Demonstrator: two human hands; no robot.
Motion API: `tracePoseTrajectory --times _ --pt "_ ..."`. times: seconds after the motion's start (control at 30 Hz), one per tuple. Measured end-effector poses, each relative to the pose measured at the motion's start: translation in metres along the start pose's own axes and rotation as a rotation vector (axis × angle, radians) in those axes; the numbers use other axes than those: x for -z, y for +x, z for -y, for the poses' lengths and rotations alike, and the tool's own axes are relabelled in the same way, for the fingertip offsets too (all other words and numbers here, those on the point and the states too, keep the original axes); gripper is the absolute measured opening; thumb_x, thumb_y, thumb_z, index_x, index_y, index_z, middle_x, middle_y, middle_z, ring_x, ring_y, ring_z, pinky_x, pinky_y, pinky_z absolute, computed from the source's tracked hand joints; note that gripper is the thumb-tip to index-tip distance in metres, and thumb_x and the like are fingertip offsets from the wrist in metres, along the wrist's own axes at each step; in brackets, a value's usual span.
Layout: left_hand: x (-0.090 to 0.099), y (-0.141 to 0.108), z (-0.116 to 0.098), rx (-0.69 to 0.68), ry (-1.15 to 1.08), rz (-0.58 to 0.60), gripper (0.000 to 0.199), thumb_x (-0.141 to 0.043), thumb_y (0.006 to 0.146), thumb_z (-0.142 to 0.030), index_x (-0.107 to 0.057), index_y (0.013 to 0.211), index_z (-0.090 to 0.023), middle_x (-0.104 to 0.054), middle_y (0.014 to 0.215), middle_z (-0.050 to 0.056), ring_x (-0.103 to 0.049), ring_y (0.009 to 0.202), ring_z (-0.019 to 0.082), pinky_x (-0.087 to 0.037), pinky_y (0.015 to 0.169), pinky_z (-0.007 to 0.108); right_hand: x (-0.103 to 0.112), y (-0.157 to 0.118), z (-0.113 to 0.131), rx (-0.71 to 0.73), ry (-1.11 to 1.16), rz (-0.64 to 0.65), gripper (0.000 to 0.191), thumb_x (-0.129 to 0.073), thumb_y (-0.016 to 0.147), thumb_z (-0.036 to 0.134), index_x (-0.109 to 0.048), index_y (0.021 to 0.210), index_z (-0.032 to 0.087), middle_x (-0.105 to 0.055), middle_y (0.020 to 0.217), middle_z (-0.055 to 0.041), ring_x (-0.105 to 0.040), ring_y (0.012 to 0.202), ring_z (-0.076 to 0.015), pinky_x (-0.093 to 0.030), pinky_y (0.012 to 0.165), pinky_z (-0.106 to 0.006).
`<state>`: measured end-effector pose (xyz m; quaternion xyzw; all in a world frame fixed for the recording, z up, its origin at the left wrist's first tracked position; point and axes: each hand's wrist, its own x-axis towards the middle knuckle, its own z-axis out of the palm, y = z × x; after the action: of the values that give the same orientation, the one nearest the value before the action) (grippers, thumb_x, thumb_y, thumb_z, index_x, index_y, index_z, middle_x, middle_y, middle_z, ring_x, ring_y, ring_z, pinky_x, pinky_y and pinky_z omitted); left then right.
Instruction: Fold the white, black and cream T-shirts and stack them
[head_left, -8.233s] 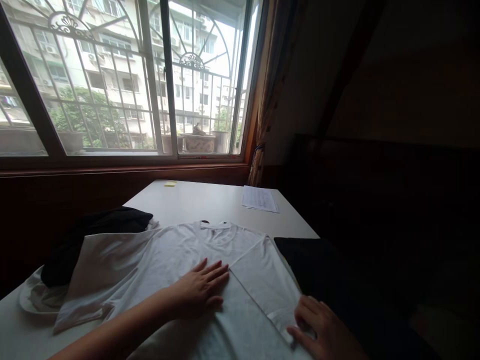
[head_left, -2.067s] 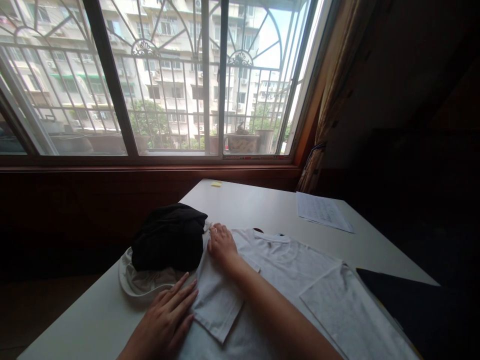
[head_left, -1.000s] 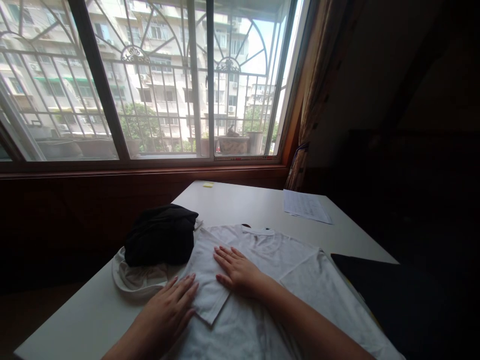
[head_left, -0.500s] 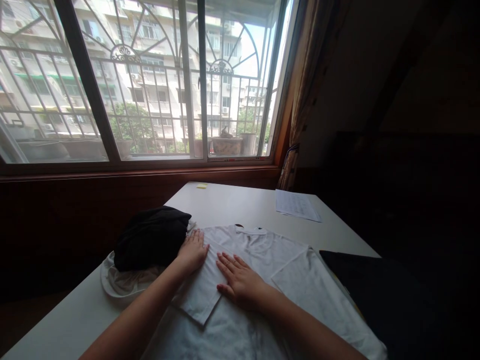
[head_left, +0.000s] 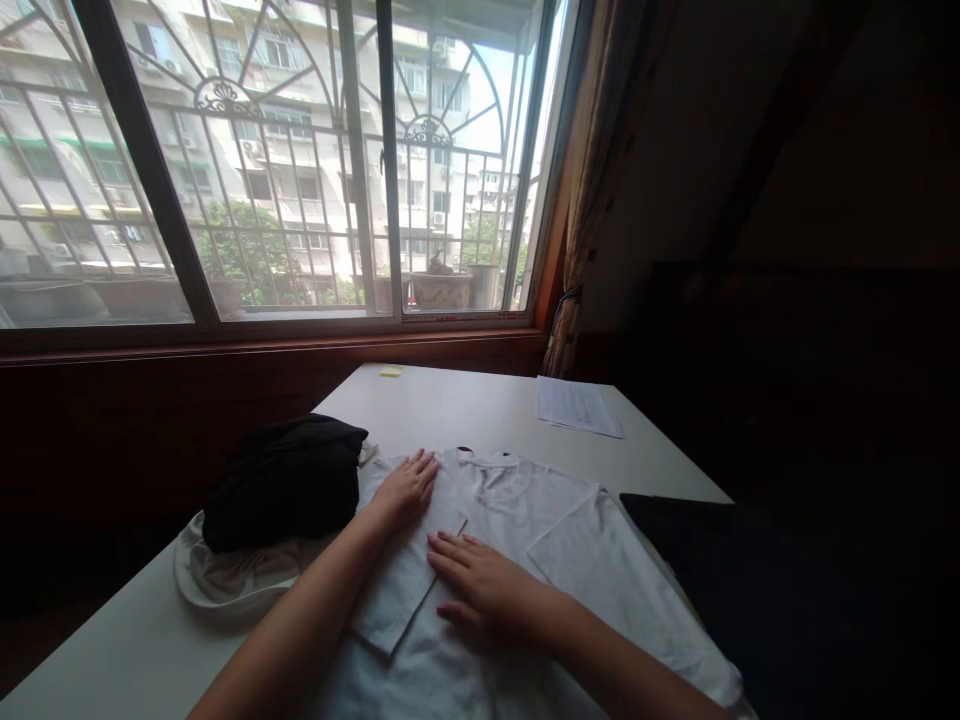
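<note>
A white T-shirt (head_left: 495,500) lies spread on the white table, its neckline toward the window. Both sleeves are laid inward over the body of the shirt. My left hand (head_left: 407,488) rests flat on the shirt near its left shoulder, fingers stretched out and pointing away from me. Lower and to the right, my right hand (head_left: 480,580) lies on the shirt with its fingers extended, the tips at the edge of the left sleeve. Neither hand grips the cloth. My forearms cover part of the lower shirt.
Left of the shirt, a bundled black cloth (head_left: 289,480) sits on a pale cloth (head_left: 225,575). Papers (head_left: 577,407) and a yellow note (head_left: 390,371) lie at the table's (head_left: 465,400) far end. A dark flat item (head_left: 697,540) is to the right.
My left hand has slid right and slightly away from me, up toward the shirt's shoulder. My right hand has shifted only a little across the cloth. The camera view has turned slightly right.
</note>
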<state>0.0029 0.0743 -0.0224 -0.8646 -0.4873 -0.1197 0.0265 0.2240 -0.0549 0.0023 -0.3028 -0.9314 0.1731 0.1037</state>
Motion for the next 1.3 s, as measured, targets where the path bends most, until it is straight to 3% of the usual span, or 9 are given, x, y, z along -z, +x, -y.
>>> tracePoseTrajectory --times 0.07,0.17,0.33,0.5,0.8,1.3 --pt "-0.002 0.005 -0.006 -0.042 -0.025 0.014 0.050 -0.039 0.102 -0.029 -0.048 0.150 -0.017 -0.042 0.161 0.010 -0.030 0.153 0.024 -0.027 0.124 0.042 0.012 0.003 -0.015 -0.041 -0.042 -0.119 0.047 -0.051 0.101 0.040 -0.058 0.143 0.018 -0.055 0.151 -0.0118 -0.050 0.139 -0.0246 -0.036 0.119 -0.040" --pt "-0.008 0.013 -0.015 -0.005 -0.039 0.017 0.052 -0.038 0.102 -0.029 -0.045 0.151 -0.014 -0.042 0.161 0.014 -0.035 0.151 0.026 -0.026 0.124 0.047 0.030 0.009 -0.050 -0.280 -0.182 -0.320 0.030 -0.050 0.100 0.026 -0.068 0.124 0.021 -0.068 0.130 -0.0077 -0.059 0.123 -0.0198 -0.043 0.111 -0.032" --pt "-0.011 0.022 -0.020 0.087 -0.032 0.030 0.057 -0.036 0.101 -0.032 -0.040 0.154 -0.012 -0.037 0.163 0.015 -0.032 0.152 0.027 -0.021 0.126 0.048 0.043 0.001 -0.113 -0.652 -0.312 -0.463 0.034 -0.042 0.096 0.014 -0.068 0.118 0.012 -0.064 0.120 -0.0190 -0.054 0.115 -0.0296 -0.041 0.105 -0.042" --pt "-0.010 0.025 -0.015 0.126 -0.021 0.072 0.060 -0.032 0.102 -0.038 -0.036 0.157 -0.014 -0.031 0.166 0.012 -0.026 0.154 0.025 -0.019 0.126 0.047 0.041 -0.019 -0.150 -0.755 -0.345 -0.462 0.037 -0.042 0.099 0.026 -0.063 0.129 0.019 -0.059 0.130 -0.0136 -0.048 0.117 -0.0288 -0.038 0.104 -0.041" --pt "-0.013 0.032 -0.010 0.180 0.003 0.118 0.061 -0.030 0.102 -0.039 -0.031 0.159 -0.017 -0.023 0.169 0.010 -0.019 0.157 0.025 -0.019 0.125 0.051 0.039 -0.027 -0.168 -0.761 -0.336 -0.425 0.042 -0.040 0.102 0.036 -0.058 0.138 0.023 -0.054 0.140 -0.0094 -0.047 0.123 -0.0254 -0.034 0.107 -0.037" --pt "-0.009 0.032 -0.014 0.217 0.016 0.117 0.061 -0.029 0.102 -0.040 -0.033 0.159 -0.016 -0.021 0.169 0.011 -0.018 0.157 0.026 -0.018 0.125 0.052 0.038 -0.029 -0.164 -0.754 -0.357 -0.437 0.041 -0.039 0.102 0.036 -0.058 0.137 0.024 -0.054 0.140 -0.0094 -0.047 0.124 -0.0248 -0.034 0.109 -0.037"
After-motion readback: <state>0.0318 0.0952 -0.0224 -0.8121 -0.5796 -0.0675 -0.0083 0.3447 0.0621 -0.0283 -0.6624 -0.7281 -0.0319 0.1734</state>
